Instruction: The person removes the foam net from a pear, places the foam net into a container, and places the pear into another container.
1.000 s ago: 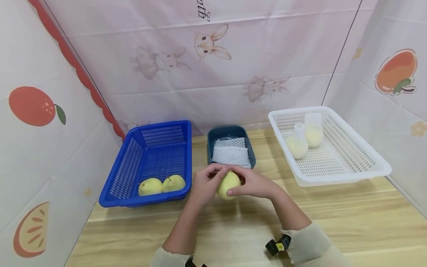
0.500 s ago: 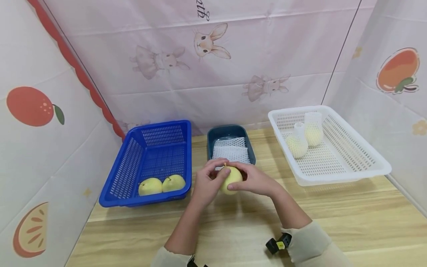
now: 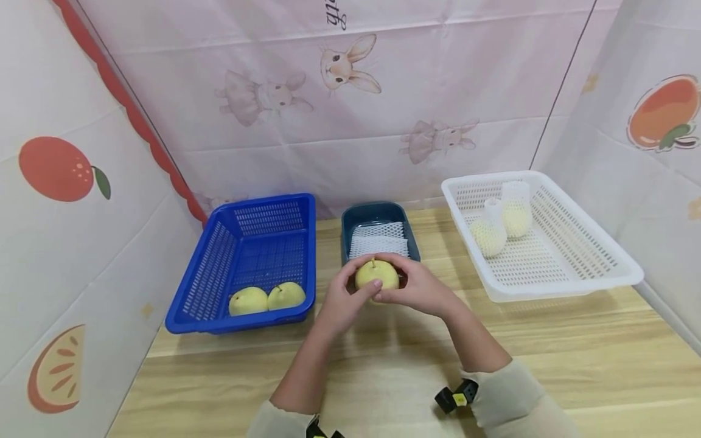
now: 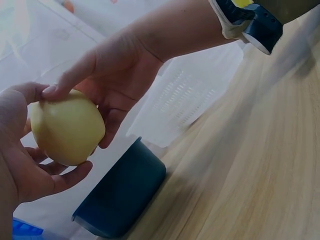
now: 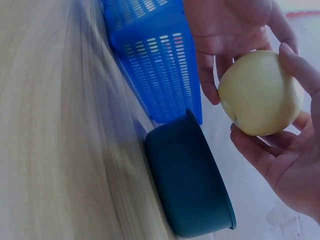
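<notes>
Both hands hold one yellow pear (image 3: pixel 378 275) in front of the dark teal tray, its stem pointing up. My left hand (image 3: pixel 343 299) curls round the pear's left side, the thumb across its front. From the right, my right hand (image 3: pixel 418 288) grips it with curled fingers and thumb. Each wrist view shows the pear (image 4: pixel 68 127) raised above the table between the two hands. White foam net sleeves (image 3: pixel 379 239) lie flat in the teal tray (image 3: pixel 372 211), just beyond the fingers.
At left, a blue basket (image 3: pixel 263 243) holds two bare pears (image 3: pixel 268 297). A white basket (image 3: pixel 569 274) at right contains two pears in foam nets (image 3: pixel 501 226). Printed cloth walls (image 3: pixel 350 121) enclose the wooden table (image 3: pixel 394 377) at the back and sides.
The hands have raised the pear slightly and moved it away from the body, toward the teal tray. It has turned so that its stem end faces up.
</notes>
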The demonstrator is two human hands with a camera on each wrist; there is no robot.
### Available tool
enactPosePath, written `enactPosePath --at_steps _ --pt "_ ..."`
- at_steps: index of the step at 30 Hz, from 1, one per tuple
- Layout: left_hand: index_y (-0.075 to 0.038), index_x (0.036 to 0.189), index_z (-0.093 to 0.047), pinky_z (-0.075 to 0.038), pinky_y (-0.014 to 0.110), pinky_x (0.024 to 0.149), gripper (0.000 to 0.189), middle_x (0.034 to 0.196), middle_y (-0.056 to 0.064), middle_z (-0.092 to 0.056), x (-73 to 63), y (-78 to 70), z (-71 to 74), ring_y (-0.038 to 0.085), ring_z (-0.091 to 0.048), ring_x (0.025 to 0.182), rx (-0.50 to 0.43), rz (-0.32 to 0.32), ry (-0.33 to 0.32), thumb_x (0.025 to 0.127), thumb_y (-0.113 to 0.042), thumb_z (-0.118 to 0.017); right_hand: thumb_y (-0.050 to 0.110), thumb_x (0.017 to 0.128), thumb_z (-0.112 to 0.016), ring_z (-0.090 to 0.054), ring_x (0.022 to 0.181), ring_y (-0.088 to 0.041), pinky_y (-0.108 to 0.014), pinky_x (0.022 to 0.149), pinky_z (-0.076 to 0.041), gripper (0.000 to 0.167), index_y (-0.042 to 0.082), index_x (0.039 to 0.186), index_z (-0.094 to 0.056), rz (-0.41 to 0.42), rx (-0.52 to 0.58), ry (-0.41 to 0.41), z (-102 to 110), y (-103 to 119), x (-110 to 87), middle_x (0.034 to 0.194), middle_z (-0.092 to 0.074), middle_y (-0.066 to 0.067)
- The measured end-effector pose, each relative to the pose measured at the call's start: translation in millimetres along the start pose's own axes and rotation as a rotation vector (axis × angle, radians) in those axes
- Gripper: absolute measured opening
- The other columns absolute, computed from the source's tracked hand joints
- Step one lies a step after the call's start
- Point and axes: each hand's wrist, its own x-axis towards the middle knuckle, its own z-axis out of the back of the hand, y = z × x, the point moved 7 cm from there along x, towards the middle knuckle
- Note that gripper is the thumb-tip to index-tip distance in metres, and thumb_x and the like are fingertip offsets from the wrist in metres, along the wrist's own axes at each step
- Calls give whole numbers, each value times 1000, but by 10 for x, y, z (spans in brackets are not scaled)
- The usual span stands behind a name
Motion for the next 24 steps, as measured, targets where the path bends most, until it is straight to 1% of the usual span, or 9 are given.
enactPosePath --at_steps 5,7,10,13,15,17,19,22,24 --pt "-29 136 -56 -45 46 106 48 141 -3 -52 -47 -31 143 22 -51 125 30 -9 -57 91 -39 -70 27 79 -84 -55 111 -26 -36 85 -56 75 29 144 -45 22 43 14 -92 65 27 143 -47 2" --pt "-31 136 -55 -46 47 105 48 142 -4 -52 -64 -53 195 21 -51 127 45 -10 -70 91 -41 -69 25 79 -84 -55 113 -25 -37 86 -56 76 32 144 -46 41 53 5 -122 94 43 144 -46 5" --pt "-33 138 -53 -51 45 97 50 142 -4 -52 -100 -116 275 22 -53 125 60 -22 -74 91 -39 -70 26 79 -85 -56 115 -23 -35 87 -56 75 34 143 -46 73 51 -27 -186 142 94 144 -47 8" --pt "-39 138 -50 -55 42 88 56 142 -7 -49 -153 -174 393 23 -55 119 100 -8 -91 88 -39 -73 28 80 -83 -57 116 -19 -32 87 -57 73 34 143 -47 108 38 -56 -287 218 180 142 -49 9" --pt "-40 138 -48 -56 40 84 60 140 -8 -48 -185 -221 491 24 -55 116 155 -3 -121 85 -40 -76 28 81 -82 -58 116 -18 -30 87 -57 72 33 143 -47 134 28 -64 -364 285 245 142 -50 9" --pt "-40 138 -47 -56 40 82 64 139 -9 -48 -213 -270 595 23 -55 114 214 4 -155 82 -43 -78 28 82 -81 -58 116 -18 -31 88 -57 71 31 144 -46 154 24 -64 -440 359 312 141 -51 7" --pt "-36 138 -48 -55 41 82 65 138 -7 -50 -231 -326 702 24 -56 112 265 -6 -185 82 -44 -78 28 82 -81 -57 115 -18 -33 88 -57 73 30 145 -45 159 29 -59 -510 420 381 141 -51 7" --pt "-31 139 -49 -55 42 81 65 137 -2 -52 -260 -391 893 26 -58 110 301 -25 -219 82 -42 -78 28 82 -81 -57 115 -17 -38 93 -55 79 27 149 -40 150 45 -30 -635 490 497 139 -51 5" --pt "-29 139 -50 -56 41 80 64 136 0 -53 -295 -424 1066 27 -58 108 322 -32 -252 83 -42 -78 29 83 -80 -56 117 -16 -39 98 -51 83 26 152 -35 132 33 -3 -745 511 573 138 -52 5"
